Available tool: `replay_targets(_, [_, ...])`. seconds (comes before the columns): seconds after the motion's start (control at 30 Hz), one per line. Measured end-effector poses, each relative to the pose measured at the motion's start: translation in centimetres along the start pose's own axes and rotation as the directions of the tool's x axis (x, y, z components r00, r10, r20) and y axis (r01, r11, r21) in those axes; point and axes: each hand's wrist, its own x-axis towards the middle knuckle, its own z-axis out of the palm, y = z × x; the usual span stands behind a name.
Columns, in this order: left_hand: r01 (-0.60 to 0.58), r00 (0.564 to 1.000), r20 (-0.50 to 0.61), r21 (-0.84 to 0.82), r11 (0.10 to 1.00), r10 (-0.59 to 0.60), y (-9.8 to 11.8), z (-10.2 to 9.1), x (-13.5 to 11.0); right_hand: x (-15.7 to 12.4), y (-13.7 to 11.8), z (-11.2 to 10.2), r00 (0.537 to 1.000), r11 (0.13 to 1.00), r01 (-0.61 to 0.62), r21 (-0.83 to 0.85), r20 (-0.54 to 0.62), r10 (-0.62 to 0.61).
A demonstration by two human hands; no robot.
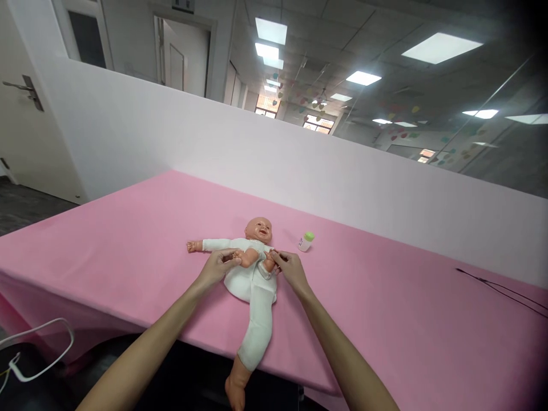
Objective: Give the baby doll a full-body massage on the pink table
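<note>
A baby doll (240, 285) with a white cloth body lies on its back, head away from me. Its bare plastic foot (249, 258) is folded up over the chest, and my left hand (217, 267) is closed on the toe end of it. My right hand (291, 268) pinches the doll's small hand (269, 263), which is drawn in over the belly. The other leg (260, 319) stretches toward me, its foot hanging past the table's front edge. One arm (220, 245) lies straight out to the left.
A small bottle with a green cap (306, 242) stands right of the doll's head on the pink-covered table (385, 297). A thin black cable (483, 279) lies at the far right. Behind runs a white wall (299, 165) below glass. A white cable loop (40, 377) is at lower left.
</note>
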Motion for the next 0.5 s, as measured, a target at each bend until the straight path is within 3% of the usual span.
replay_targets(0.1, [0.004, 0.999, 0.039, 0.001, 1.0, -0.004, 0.1, -0.2, -0.4, 0.5, 0.9, -0.4, 1.0, 0.999, -0.02, 0.035, -0.005, 0.02])
replay_targets(0.17, [0.02, 1.0, 0.016, 0.019, 1.0, -0.02, 0.7, -0.8, -1.7, 1.9, 1.5, -2.0, 0.998, 0.996, -0.038, 0.083, -0.045, 0.041])
replay_targets(0.23, [0.044, 0.999, -0.008, 0.064, 0.997, -0.044, 1.5, -1.7, -3.9, 4.0, 2.2, -4.4, 0.983, 0.983, -0.064, 0.174, -0.161, 0.093])
replay_targets(0.37, [0.065, 0.997, 0.029, 0.153, 0.986, -0.07, 2.7, -4.3, -10.2, 6.9, 4.9, -9.0, 0.849, 0.899, -0.197, 0.392, -0.39, 0.356])
replay_targets(0.43, [0.096, 0.99, 0.083, 0.185, 0.978, -0.112, 2.5, -5.6, -13.5, 7.0, 6.7, -10.0, 0.784, 0.867, -0.268, 0.42, -0.428, 0.449])
replay_targets(0.5, [0.144, 0.98, 0.105, 0.205, 0.968, -0.168, 1.6, -6.6, -16.2, 6.3, 8.4, -10.0, 0.751, 0.852, -0.308, 0.423, -0.441, 0.491])
